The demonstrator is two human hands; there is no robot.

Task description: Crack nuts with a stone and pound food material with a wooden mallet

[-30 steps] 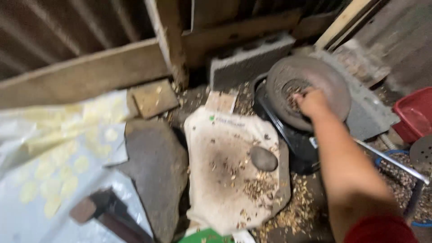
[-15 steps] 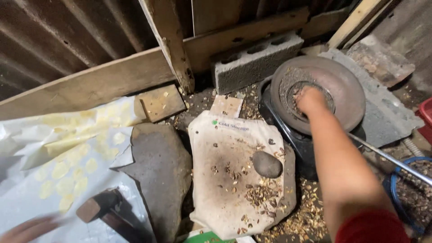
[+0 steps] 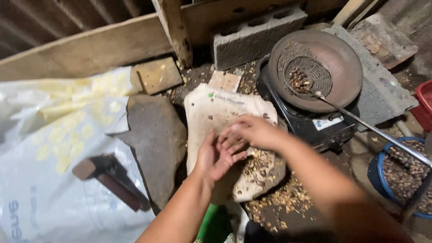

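Item: both hands, left hand (image 3: 215, 155) open palm-up and right hand (image 3: 252, 131) loosely curled over it, neither gripping, met above a limp, stained cloth sack (image 3: 227, 112) strewn with light, brittle husks, likely best lifted by its edges; round wire sieve (image 3: 306, 76) of nuts lay beyond.

Single head-worn view, looking steeply down and slightly forward at the floor from close range. The wearer's forearms enter from the lower edge; the left hand (image 3: 216, 155) and right hand (image 3: 252, 132) meet near the centre of the frame. A wooden plank (image 3: 85, 51) and a concrete block (image 3: 256, 36) cross the top edge; a round pan (image 3: 342, 67) occupies the upper right and a white plastic sack (image 3: 40, 148) the left. No second view shares this scene.
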